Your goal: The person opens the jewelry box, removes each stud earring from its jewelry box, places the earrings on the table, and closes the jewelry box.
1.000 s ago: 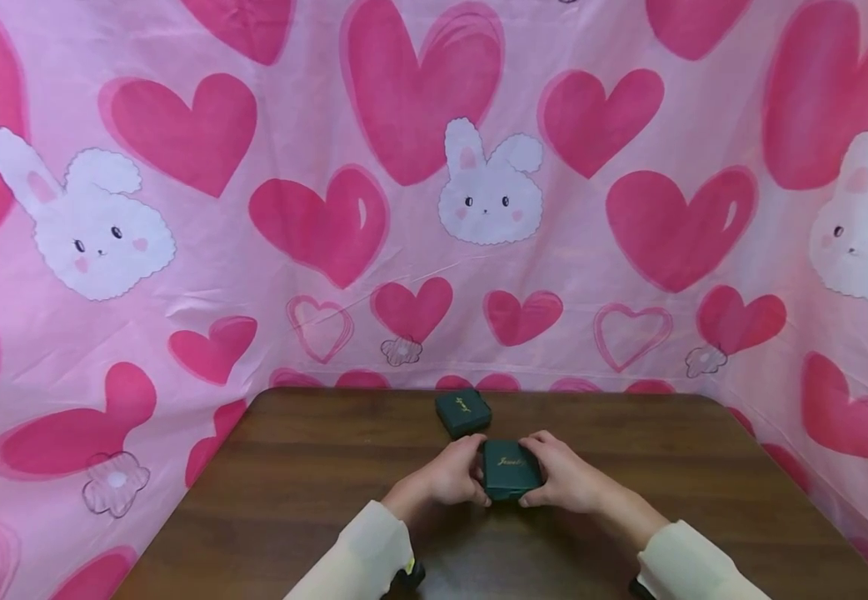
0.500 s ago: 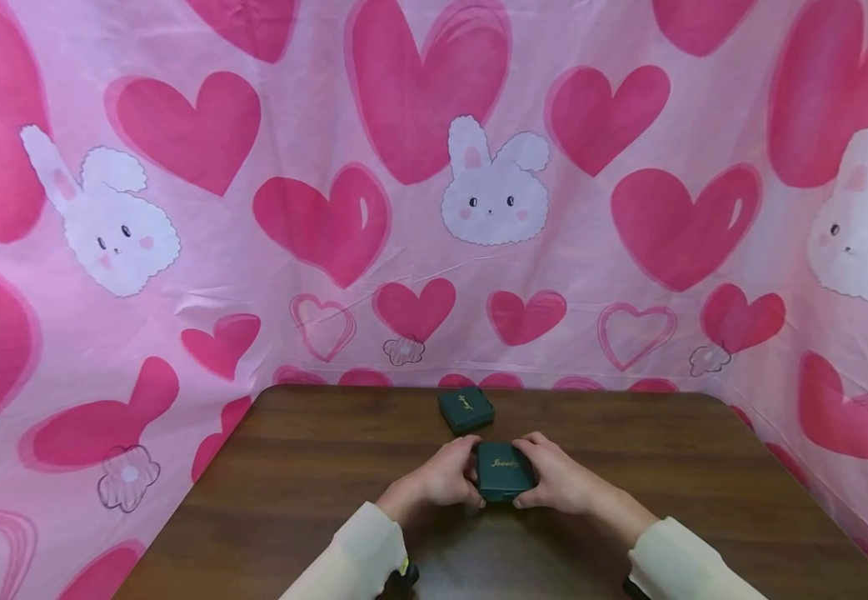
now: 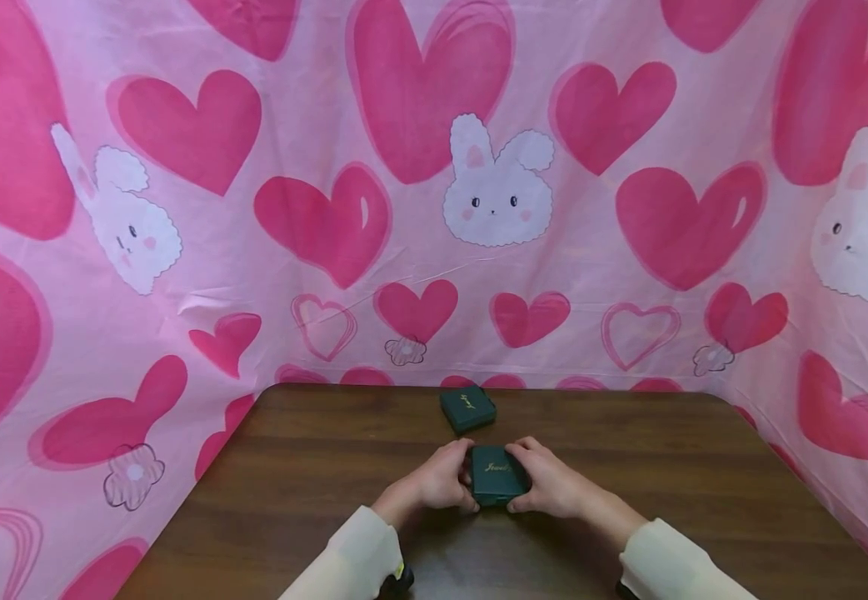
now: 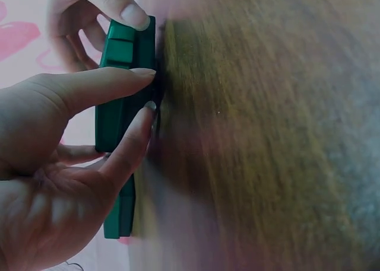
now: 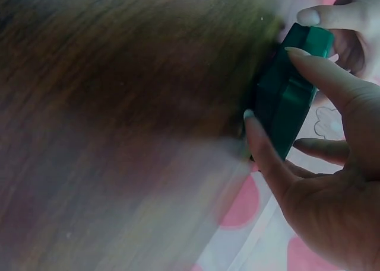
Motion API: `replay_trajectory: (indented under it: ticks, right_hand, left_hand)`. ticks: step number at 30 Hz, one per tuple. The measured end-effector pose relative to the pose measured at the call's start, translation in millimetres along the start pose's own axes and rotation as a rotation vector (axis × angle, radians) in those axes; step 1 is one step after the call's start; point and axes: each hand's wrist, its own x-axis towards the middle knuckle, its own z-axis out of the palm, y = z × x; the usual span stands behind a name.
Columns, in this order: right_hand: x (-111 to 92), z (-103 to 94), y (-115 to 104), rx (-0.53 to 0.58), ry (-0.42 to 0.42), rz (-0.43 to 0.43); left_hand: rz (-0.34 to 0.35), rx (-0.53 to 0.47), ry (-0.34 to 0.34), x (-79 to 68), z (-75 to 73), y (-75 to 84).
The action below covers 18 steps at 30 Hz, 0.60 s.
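Observation:
A dark green jewelry box point(image 3: 496, 477) with gold lettering, its lid closed, lies between my two hands at the middle of the table. From its left side my left hand point(image 3: 441, 477) grips it, with the thumb on the near edge. My right hand point(image 3: 551, 481) holds the opposite side the same way. In the left wrist view, the green box point(image 4: 113, 126) sits at the wooden surface with thumb and finger on its side. The right wrist view shows the box point(image 5: 285, 105) between thumb and fingers. Behind it rests a second green jewelry box point(image 3: 467, 408), also closed, touched by neither hand.
The brown wooden table point(image 3: 314, 467) extends to both sides of the hands. A pink cloth backdrop point(image 3: 584, 250) with hearts and rabbits hangs around its back and sides. The second box stands near the table's back edge.
Both hands have shifted the held box a little to the left and slightly nearer, keeping their grip. The rear box stays in its place on the table; the head view has shifted slightly.

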Motion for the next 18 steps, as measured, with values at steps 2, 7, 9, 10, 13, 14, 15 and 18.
replay_trajectory:
  ticks: [2, 7, 9, 10, 13, 14, 15, 18]
  right_hand:
    - [0.8, 1.4, 0.0, 0.001, -0.01, 0.005]
    - [0.7, 1.7, -1.8, 0.001, -0.03, 0.031]
    - [0.0, 0.7, -3.3, -0.018, -0.035, 0.041]
    - [-0.5, -0.3, -4.6, -0.031, -0.039, 0.047]
    - [-0.6, -3.4, -9.1, -0.082, -0.05, 0.055]
    - [-0.2, -4.4, -10.7, -0.097, -0.052, 0.054]
    - [0.4, -5.4, -12.5, -0.11, -0.053, 0.053]
    - [3.0, -7.4, -17.5, -0.142, -0.06, 0.03]
  left_hand:
    - [0.0, 0.002, 0.005, 7.0, 4.4, -17.2]
    - [-0.02, -0.025, 0.01, 9.6, 8.2, -26.8]
    - [-0.028, -0.007, 0.014, 3.2, 5.6, -15.4]
    - [-0.025, 0.005, 0.015, 0.2, 4.4, -9.8]
    - [-0.037, 0.041, 0.014, -10.9, -0.2, 12.8]
    - [-0.042, 0.039, 0.016, -14.1, -1.4, 19.0]
    - [-0.05, 0.03, 0.015, -17.1, -2.6, 25.2]
    - [-0.074, -0.006, 0.017, -25.0, -5.4, 41.2]
